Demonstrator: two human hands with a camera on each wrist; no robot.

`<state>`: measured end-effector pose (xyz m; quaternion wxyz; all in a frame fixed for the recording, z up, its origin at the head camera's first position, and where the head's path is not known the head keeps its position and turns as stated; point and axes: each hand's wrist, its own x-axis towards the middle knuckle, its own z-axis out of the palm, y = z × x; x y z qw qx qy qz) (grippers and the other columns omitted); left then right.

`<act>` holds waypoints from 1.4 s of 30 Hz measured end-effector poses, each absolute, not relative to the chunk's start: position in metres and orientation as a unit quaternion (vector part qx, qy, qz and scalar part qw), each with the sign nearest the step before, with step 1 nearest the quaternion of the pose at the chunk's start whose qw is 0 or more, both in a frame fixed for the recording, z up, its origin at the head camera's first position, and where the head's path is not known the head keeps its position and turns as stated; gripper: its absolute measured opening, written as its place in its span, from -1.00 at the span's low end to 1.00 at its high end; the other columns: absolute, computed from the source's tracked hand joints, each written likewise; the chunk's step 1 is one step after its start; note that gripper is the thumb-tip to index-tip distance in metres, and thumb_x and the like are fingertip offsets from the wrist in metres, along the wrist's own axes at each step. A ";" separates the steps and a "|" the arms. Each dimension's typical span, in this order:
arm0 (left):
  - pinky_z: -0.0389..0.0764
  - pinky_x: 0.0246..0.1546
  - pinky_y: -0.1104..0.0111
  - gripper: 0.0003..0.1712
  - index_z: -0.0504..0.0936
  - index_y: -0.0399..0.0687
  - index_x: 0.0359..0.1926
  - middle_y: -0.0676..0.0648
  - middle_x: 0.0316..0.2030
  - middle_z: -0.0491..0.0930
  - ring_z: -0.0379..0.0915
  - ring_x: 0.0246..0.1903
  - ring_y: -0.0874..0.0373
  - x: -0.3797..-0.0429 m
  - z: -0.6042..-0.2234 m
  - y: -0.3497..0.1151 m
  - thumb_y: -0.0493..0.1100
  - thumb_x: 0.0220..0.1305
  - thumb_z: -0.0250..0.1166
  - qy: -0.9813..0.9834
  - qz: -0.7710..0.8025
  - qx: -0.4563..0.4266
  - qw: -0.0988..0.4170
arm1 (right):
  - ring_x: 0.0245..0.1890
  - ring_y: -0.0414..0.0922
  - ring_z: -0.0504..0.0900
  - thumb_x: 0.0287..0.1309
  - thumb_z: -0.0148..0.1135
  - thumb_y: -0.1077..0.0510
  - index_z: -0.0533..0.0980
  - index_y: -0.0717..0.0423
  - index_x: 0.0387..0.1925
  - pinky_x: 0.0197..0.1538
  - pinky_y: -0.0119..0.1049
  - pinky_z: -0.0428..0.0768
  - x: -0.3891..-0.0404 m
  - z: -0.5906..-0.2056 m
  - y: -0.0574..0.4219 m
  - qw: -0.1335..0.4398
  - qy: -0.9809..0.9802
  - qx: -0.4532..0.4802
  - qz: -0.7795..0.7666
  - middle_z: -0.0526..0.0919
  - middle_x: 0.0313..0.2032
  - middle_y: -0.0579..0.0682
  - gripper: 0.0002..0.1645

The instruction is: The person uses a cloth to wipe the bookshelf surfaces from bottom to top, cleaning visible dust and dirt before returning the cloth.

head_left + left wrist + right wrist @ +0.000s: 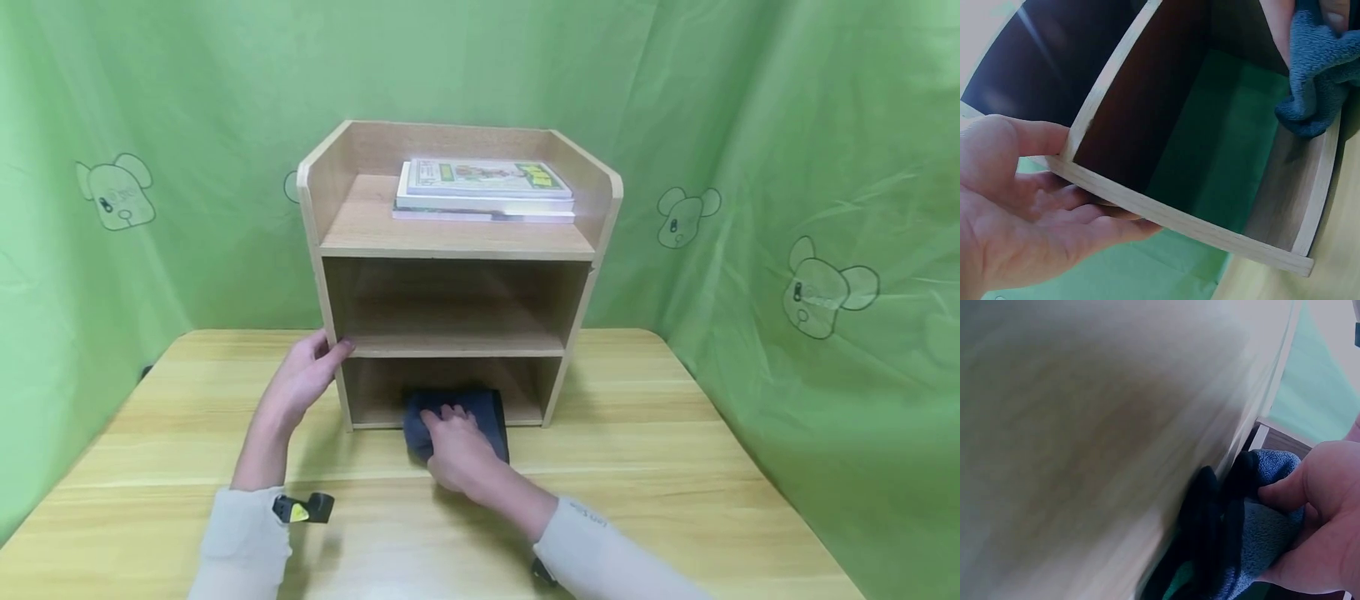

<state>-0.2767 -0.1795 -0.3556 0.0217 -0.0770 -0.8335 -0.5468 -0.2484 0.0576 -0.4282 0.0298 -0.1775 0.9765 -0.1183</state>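
A small wooden shelf unit (457, 252) stands on the table, its open side facing me. My left hand (300, 379) grips its left side panel at the height of the lower shelf board. In the left wrist view, the thumb lies at the board's front edge while the fingers reach behind the side panel (1166, 215). My right hand (459, 450) holds a folded dark blue towel (489, 412) at the bottom compartment's front edge. Part of the towel lies inside and part hangs forward over the edge. In the right wrist view, the thumb pinches the fuzzy towel (1266, 534).
Several thin books (483, 207) lie stacked on the unit's top shelf. The wooden table (637, 467) extends to both sides of the unit. A green curtain (465, 58) with cartoon mouse outlines hangs behind and along both sides.
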 end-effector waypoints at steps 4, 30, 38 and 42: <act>0.23 0.44 -0.14 -0.23 0.16 -0.11 0.54 -0.29 0.45 0.28 0.16 0.46 -0.20 -0.276 -0.357 -0.183 0.04 0.47 0.20 -0.828 -0.550 -0.104 -0.015 | 0.45 0.28 0.30 0.03 0.16 0.36 0.39 0.03 0.43 0.49 0.09 0.27 -0.248 -0.430 0.058 0.022 0.976 -0.183 -0.113 0.37 0.41 0.30 -0.16; 0.14 0.46 -0.18 -0.08 -0.16 -0.20 0.55 -0.49 0.49 0.03 0.01 0.47 -0.41 -0.288 -0.379 -0.178 -0.47 0.29 0.08 -0.824 -0.559 -0.088 -0.028 | 0.47 0.26 0.29 0.06 0.14 0.39 0.38 -0.01 0.44 0.49 0.09 0.27 -0.246 -0.430 0.058 0.030 0.977 -0.171 -0.121 0.35 0.43 0.26 -0.16; 0.58 -0.01 0.21 -0.22 0.14 -0.21 0.50 -0.47 0.28 0.40 0.46 0.11 -0.20 -0.289 -0.381 -0.180 -0.43 0.28 0.13 -0.833 -0.547 -0.085 -0.008 | 0.46 0.26 0.29 0.06 0.12 0.39 0.38 -0.02 0.44 0.49 0.09 0.28 -0.248 -0.430 0.059 0.031 0.976 -0.173 -0.125 0.36 0.43 0.26 -0.16; 0.60 -0.06 0.23 -0.25 0.23 -0.22 0.48 -0.46 0.22 0.48 0.52 0.05 -0.14 -0.289 -0.381 -0.179 -0.40 0.26 0.16 -0.839 -0.539 -0.076 0.006 | 0.46 0.26 0.30 0.07 0.11 0.39 0.39 -0.01 0.43 0.48 0.09 0.30 -0.248 -0.430 0.059 0.028 0.976 -0.175 -0.129 0.37 0.43 0.26 -0.18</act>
